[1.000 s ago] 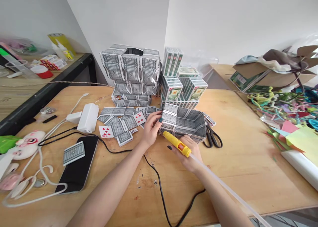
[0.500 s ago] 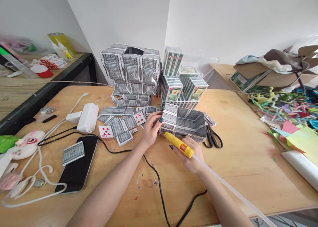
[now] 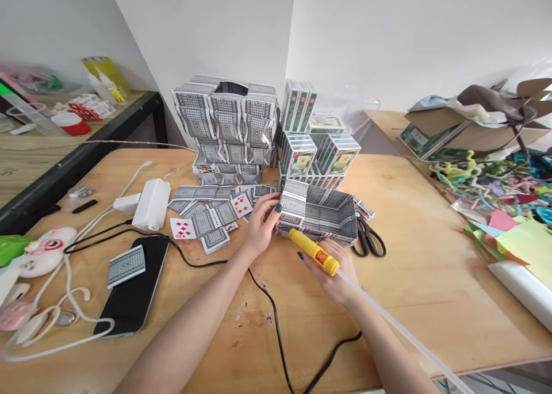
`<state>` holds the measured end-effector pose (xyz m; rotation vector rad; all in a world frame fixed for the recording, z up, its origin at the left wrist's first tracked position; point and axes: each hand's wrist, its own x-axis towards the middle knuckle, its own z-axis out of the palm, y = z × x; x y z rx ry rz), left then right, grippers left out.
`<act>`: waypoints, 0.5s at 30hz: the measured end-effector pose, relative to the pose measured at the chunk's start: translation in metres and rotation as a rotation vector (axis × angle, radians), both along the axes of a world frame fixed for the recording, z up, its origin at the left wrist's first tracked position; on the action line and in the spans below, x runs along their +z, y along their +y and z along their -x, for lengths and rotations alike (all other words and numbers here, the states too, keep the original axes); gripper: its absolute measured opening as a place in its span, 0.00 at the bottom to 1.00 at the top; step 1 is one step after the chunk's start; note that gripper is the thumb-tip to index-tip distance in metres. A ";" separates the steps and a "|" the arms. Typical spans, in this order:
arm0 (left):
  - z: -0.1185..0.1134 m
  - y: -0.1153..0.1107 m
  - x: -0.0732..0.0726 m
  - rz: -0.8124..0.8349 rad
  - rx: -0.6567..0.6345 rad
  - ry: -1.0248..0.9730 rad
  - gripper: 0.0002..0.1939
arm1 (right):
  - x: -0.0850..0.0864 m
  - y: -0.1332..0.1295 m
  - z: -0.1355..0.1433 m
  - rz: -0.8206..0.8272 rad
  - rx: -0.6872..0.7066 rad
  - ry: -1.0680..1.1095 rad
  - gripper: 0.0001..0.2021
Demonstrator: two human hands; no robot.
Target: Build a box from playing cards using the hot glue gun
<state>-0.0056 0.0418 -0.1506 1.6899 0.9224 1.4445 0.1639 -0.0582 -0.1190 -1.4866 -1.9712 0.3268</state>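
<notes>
An open box made of playing cards (image 3: 330,215) sits in front of me, with a folded card piece (image 3: 294,198) across its left end. My left hand (image 3: 262,224) grips that left end, thumb against the near side. In my right hand (image 3: 334,270) is a yellow hot glue gun (image 3: 313,250), its nozzle close to the box's near wall. From the gun's back a long translucent glue stick (image 3: 401,325) sticks out to the lower right. Some fingers of the right hand are hidden behind the gun and near the box.
Behind stand a large card-built structure (image 3: 228,118) and stacked card packs (image 3: 302,152). Loose playing cards (image 3: 202,210) lie to the left, near a white adapter (image 3: 150,204) and a phone (image 3: 138,296). Black scissors (image 3: 370,238) lie right of the box. A black cable (image 3: 276,319) crosses the table.
The glue gun and my right hand have shifted slightly right along the box's near side. My left hand keeps its grip on the left end.
</notes>
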 end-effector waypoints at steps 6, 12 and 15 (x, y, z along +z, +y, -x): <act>-0.001 0.000 0.001 0.011 -0.001 -0.016 0.10 | 0.002 -0.002 -0.002 0.013 -0.020 0.017 0.15; -0.001 0.000 0.001 0.020 -0.003 -0.018 0.10 | -0.001 -0.005 -0.005 0.012 -0.048 0.017 0.15; -0.001 0.000 0.002 0.017 -0.008 -0.013 0.10 | -0.002 -0.007 -0.006 0.004 -0.050 0.016 0.15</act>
